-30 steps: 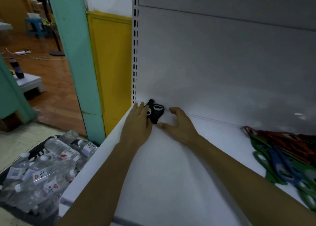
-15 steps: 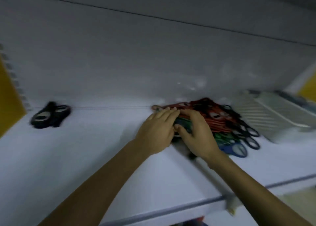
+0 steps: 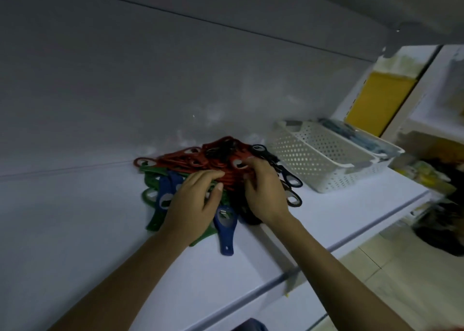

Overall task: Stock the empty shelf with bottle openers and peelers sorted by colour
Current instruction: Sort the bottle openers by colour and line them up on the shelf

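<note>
A mixed pile of bottle openers lies at the back of the white shelf (image 3: 75, 230): red ones (image 3: 185, 157) on top, green ones (image 3: 150, 195) at the left, blue ones (image 3: 226, 220) in front, black ones (image 3: 291, 180) at the right. My left hand (image 3: 193, 202) rests on the pile's front left, fingers stretched over the green and red openers. My right hand (image 3: 266, 192) sits on the right side of the pile. Its fingers curl down among red and black openers. What lies under either palm is hidden.
A white perforated basket (image 3: 326, 160) stands right of the pile, with a second basket (image 3: 376, 140) holding bluish items behind it. The shelf's front edge (image 3: 301, 273) runs diagonally at lower right. A yellow wall panel (image 3: 376, 100) and cluttered shelves lie further right.
My view swung right, away from the black openers left at the shelf's far left corner. Both hands moved from there to the mixed pile and now dig deeper into it.
</note>
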{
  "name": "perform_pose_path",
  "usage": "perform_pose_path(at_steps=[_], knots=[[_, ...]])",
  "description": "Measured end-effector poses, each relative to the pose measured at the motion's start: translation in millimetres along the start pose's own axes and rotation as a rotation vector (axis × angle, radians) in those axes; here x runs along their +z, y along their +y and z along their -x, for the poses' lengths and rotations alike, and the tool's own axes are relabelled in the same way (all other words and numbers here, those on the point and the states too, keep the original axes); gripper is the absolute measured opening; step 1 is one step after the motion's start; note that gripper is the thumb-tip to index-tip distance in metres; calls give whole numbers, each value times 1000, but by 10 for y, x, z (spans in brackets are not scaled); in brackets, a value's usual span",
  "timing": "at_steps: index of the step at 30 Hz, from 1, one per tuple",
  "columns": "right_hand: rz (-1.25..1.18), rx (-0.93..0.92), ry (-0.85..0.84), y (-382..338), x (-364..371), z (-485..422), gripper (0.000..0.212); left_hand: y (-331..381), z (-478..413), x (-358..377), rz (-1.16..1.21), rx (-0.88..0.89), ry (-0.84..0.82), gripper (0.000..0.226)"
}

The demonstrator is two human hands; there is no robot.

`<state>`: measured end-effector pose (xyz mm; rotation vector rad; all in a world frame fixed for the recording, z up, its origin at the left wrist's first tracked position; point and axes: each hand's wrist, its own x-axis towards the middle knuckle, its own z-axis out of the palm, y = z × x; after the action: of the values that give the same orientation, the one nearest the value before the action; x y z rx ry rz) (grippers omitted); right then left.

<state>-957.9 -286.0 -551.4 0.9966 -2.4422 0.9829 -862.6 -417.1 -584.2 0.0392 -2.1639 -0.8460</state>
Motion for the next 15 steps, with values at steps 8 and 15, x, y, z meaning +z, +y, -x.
perform_pose_path(at_steps=[8, 15], knots=[[314, 128, -482, -155, 480, -823, 65, -103, -66, -169, -158, -33, 204, 35], [344, 31, -337, -64, 531, -815, 50, -195, -88, -108, -46, -175, 146, 22]])
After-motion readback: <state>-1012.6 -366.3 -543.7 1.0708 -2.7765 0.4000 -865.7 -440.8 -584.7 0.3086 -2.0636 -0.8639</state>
